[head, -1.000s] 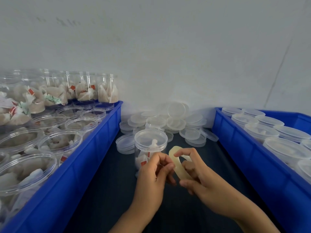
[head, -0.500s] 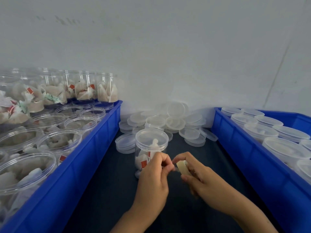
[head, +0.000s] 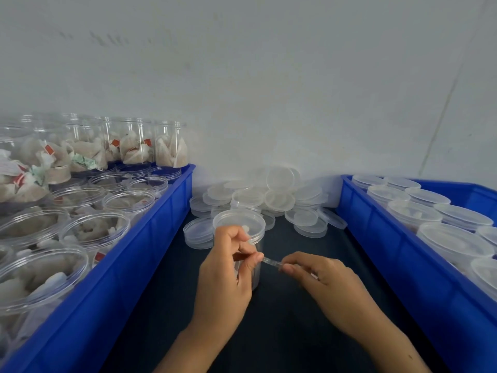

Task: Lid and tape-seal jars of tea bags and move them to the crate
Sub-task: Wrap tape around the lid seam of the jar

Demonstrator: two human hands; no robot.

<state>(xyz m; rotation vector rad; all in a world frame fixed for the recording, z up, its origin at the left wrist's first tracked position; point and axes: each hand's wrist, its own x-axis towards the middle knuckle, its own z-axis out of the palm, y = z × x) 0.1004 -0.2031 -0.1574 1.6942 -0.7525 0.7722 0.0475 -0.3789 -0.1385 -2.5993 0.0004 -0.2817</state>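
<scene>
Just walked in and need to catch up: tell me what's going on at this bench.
A person is sealing a lidded jar of tea bags that stands on the dark table. The left hand and right hand pinch a short strip of clear tape stretched between them beside the jar. Open jars fill the left crate, lidded ones the right crate.

dark bench surface runs between the two rows of containers. pale grey wall behind, faint scuff marks upper left, thin slanted line down the right side.
</scene>
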